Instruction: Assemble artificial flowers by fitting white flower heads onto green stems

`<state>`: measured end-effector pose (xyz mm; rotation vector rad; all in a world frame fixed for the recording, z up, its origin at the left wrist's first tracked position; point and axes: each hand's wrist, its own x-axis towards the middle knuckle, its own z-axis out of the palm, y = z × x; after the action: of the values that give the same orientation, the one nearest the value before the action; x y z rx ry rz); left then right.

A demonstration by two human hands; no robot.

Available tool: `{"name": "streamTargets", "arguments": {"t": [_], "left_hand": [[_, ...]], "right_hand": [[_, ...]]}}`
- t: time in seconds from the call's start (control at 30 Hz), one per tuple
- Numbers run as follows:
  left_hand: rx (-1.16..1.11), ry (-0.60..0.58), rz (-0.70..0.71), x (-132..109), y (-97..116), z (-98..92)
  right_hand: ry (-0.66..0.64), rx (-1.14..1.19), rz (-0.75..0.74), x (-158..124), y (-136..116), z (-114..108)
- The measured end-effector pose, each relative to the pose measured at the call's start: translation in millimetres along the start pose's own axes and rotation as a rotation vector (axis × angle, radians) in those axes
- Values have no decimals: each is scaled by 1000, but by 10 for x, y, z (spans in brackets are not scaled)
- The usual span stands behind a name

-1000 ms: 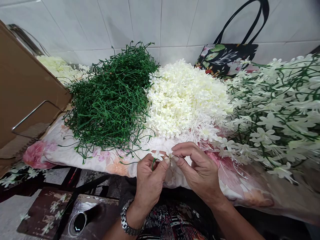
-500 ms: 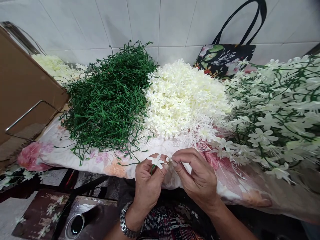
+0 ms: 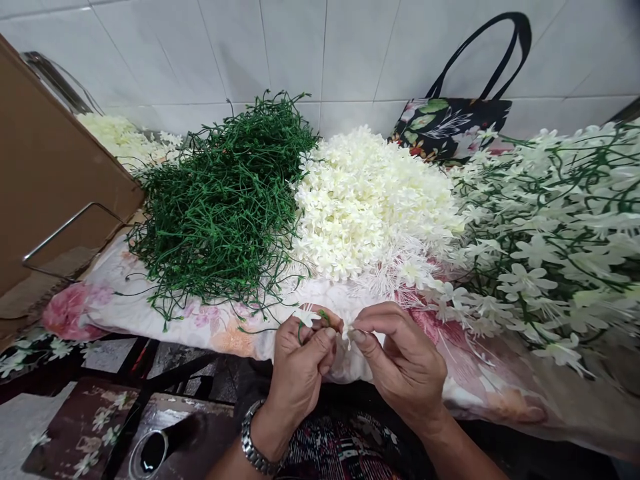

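Note:
My left hand (image 3: 300, 363) is curled round a thin green plastic stem (image 3: 301, 329) with a small white flower (image 3: 306, 316) on it. My right hand (image 3: 400, 360) pinches a tiny white flower piece (image 3: 349, 331) at its fingertips, right beside the left thumb. Both hands hover at the near edge of a floral cloth (image 3: 150, 300). Behind them lie a heap of green stems (image 3: 225, 200) and a heap of loose white flowers (image 3: 370, 200).
Finished white-flowered sprays (image 3: 560, 227) pile up on the right. A dark floral tote bag (image 3: 450, 123) leans on the tiled wall. A cardboard sheet (image 3: 45, 167) stands at left with more white flowers (image 3: 117, 137) behind it. A round tin (image 3: 150, 453) sits low left.
The white flower on the stem has sunk lower between my left fingers, and my right fingertips have shifted slightly right with their small flower piece. The piles have not moved.

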<state>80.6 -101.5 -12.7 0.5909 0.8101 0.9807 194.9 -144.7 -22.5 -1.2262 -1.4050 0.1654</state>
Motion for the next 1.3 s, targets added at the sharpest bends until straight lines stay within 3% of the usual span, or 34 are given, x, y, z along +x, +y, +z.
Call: {"name": "streamTargets", "arguments": {"t": [0.17, 0.53, 0.7, 0.87, 1.1, 1.3], "left_hand": [[-17, 1, -73, -6, 10, 45], [23, 48, 5, -25, -7, 51], [61, 82, 136, -34, -28, 1], [269, 54, 240, -56, -125, -145], [386, 61, 265, -58, -176, -227], [374, -43, 370, -32, -114, -235]], "right_hand": [[-16, 19, 10, -28, -2, 10], [-49, 25, 45, -16, -58, 57], [-187, 72, 72, 31, -67, -15], [-235, 27, 83, 65, -79, -38], [-201, 26, 97, 65, -67, 4], [-209, -30, 98, 73, -84, -32]]}}
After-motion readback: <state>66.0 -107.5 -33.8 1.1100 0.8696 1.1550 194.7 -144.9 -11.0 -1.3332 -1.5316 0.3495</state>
